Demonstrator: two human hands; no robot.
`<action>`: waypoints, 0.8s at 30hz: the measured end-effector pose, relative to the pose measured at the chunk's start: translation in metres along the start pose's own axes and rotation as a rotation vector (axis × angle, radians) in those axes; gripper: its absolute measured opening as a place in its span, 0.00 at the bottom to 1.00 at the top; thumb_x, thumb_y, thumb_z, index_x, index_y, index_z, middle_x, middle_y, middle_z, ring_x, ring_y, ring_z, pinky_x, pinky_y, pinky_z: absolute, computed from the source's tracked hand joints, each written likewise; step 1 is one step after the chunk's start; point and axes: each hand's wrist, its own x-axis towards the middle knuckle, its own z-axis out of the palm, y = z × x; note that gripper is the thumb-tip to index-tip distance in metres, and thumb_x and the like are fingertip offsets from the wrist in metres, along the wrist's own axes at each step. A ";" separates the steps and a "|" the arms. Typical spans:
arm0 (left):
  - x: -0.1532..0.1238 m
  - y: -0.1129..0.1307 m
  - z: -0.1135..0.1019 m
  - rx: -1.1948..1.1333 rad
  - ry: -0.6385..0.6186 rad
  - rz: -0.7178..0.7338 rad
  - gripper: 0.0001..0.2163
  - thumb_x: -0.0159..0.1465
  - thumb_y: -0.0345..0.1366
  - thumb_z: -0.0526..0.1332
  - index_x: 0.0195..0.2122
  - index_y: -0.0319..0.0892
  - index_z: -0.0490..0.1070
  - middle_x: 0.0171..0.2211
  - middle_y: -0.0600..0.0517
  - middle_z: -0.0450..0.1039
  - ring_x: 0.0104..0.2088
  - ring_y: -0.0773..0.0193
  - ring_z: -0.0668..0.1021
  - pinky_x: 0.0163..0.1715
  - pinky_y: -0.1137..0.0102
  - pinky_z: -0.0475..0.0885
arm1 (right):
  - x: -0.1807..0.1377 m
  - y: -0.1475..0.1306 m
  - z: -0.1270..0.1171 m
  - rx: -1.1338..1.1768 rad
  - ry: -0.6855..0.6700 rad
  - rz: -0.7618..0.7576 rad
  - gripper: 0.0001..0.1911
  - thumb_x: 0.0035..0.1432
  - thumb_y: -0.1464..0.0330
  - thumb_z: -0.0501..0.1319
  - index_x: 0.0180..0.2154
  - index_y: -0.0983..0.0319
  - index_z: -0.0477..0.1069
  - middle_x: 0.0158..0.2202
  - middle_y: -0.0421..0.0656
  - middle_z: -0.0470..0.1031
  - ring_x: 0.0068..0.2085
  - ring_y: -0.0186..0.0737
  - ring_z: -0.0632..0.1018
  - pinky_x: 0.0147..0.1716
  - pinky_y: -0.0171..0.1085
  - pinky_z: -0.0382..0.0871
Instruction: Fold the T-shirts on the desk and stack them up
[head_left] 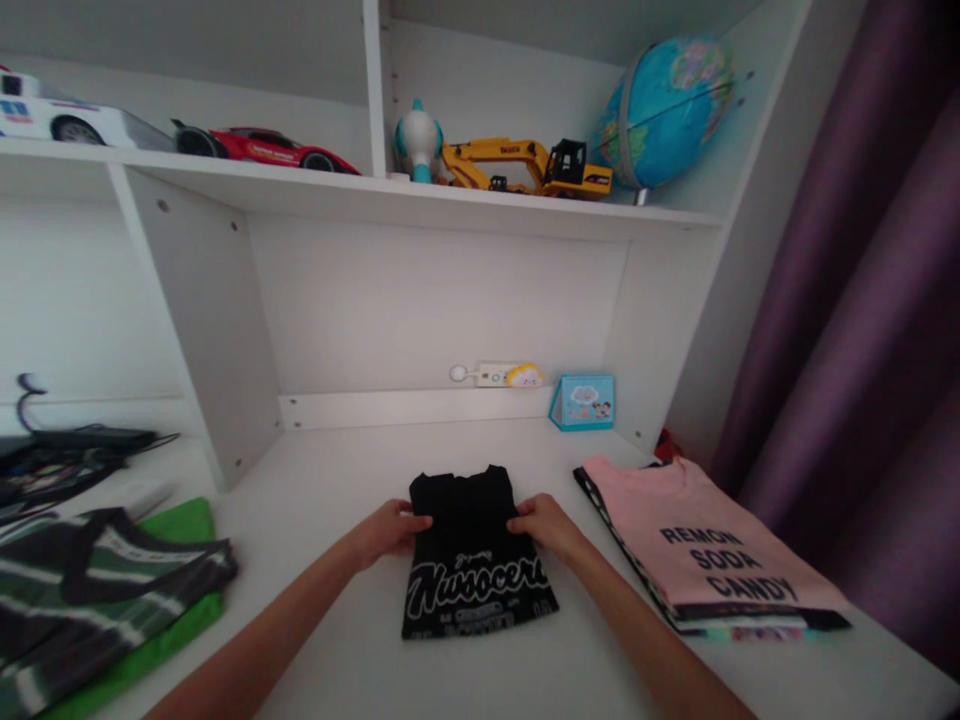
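Note:
A folded black T-shirt (472, 540) with white lettering lies on the white desk (315, 640), its neckline toward the back. My left hand (386, 532) pinches its left edge, thumb on top and fingers underneath. At the opposite edge, my right hand (547, 525) grips the shirt in the same way. To the right is a stack of folded clothes topped by a pink T-shirt (712, 540) with dark lettering. On the left, a dark green striped garment (112, 580) rests over a bright green one (184, 520).
A blue desk calendar (589, 402) and a power strip (499, 375) stand along the back. Overhead, a shelf (480, 205) holds toy vehicles and a globe (667, 110). A black hanger (30, 400) lies far left; a purple curtain (840, 300) hangs at right.

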 end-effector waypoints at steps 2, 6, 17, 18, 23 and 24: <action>-0.008 0.001 0.005 -0.126 -0.051 -0.037 0.21 0.46 0.43 0.64 0.39 0.37 0.67 0.34 0.46 0.74 0.37 0.58 0.75 0.35 0.67 0.69 | -0.002 0.000 -0.001 0.037 0.011 -0.028 0.04 0.44 0.69 0.57 0.24 0.63 0.63 0.21 0.38 0.70 0.26 0.34 0.72 0.23 0.30 0.60; -0.016 0.012 0.024 -0.383 -0.123 -0.047 0.30 0.46 0.35 0.64 0.51 0.42 0.57 0.40 0.47 0.72 0.37 0.60 0.75 0.39 0.65 0.69 | -0.010 -0.001 -0.010 0.077 0.064 -0.114 0.02 0.47 0.70 0.52 0.28 0.60 0.59 0.21 0.35 0.67 0.25 0.34 0.70 0.25 0.31 0.60; 0.034 0.111 0.154 -0.521 -0.441 0.196 0.34 0.49 0.26 0.58 0.55 0.53 0.47 0.32 0.54 0.68 0.27 0.68 0.74 0.33 0.64 0.69 | -0.030 0.076 -0.192 0.232 0.350 -0.285 0.13 0.43 0.61 0.59 0.30 0.58 0.58 0.31 0.40 0.70 0.36 0.41 0.73 0.32 0.36 0.67; 0.042 0.115 0.172 -0.531 -0.453 0.197 0.33 0.49 0.25 0.58 0.54 0.54 0.47 0.33 0.55 0.68 0.26 0.69 0.74 0.32 0.64 0.69 | -0.032 0.088 -0.207 0.258 0.355 -0.264 0.15 0.42 0.60 0.60 0.31 0.58 0.58 0.31 0.40 0.70 0.35 0.41 0.74 0.31 0.36 0.67; 0.072 0.113 0.244 -0.607 -0.429 0.157 0.32 0.50 0.23 0.55 0.53 0.55 0.47 0.39 0.54 0.67 0.25 0.72 0.73 0.30 0.68 0.70 | -0.037 0.137 -0.240 0.295 0.388 -0.178 0.19 0.39 0.57 0.61 0.33 0.57 0.59 0.33 0.42 0.72 0.34 0.43 0.75 0.28 0.38 0.70; 0.075 0.110 0.253 -0.614 -0.428 0.138 0.33 0.50 0.23 0.54 0.54 0.55 0.45 0.40 0.53 0.67 0.25 0.71 0.74 0.29 0.68 0.71 | -0.036 0.147 -0.240 0.276 0.408 -0.183 0.19 0.38 0.57 0.61 0.32 0.57 0.59 0.34 0.42 0.72 0.36 0.44 0.75 0.30 0.38 0.70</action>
